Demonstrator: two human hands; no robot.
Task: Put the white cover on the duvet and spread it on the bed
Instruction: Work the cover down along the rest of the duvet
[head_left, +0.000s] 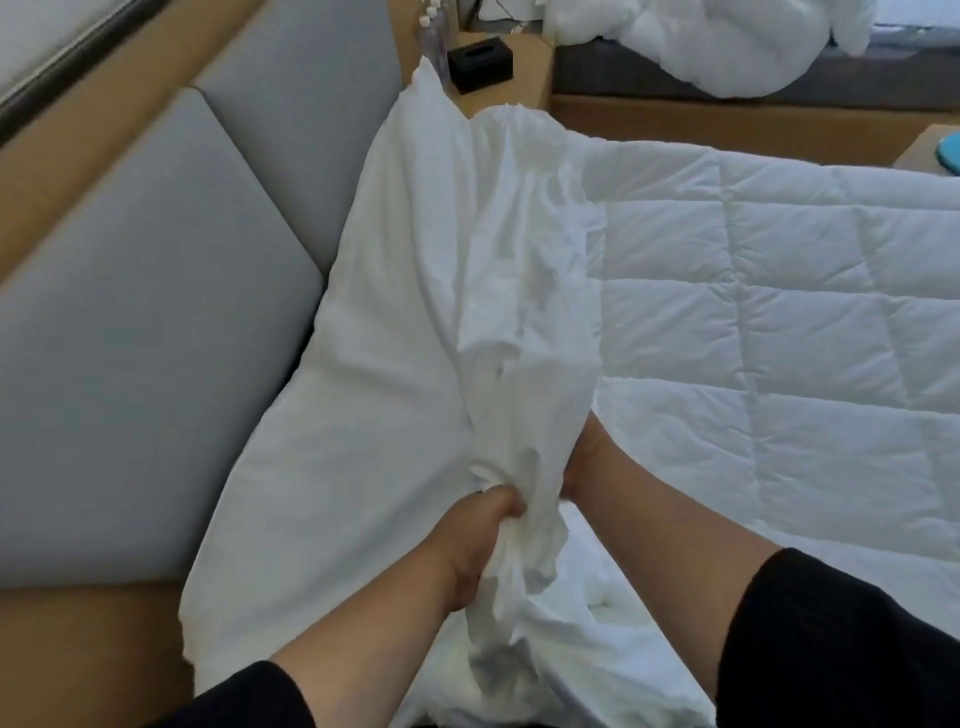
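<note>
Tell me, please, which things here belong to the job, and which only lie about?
Job:
cover, bunched, gripped by left hand
right hand, fingers hidden in the cover
duvet, quilted, spread on the bed
pillow, partly under the cover

Lying about:
tissue box
bottles
white bedding on the far bed
headboard

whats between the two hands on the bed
In the head view, a bunched ridge of the white cover lies between left hand and right hand.
</note>
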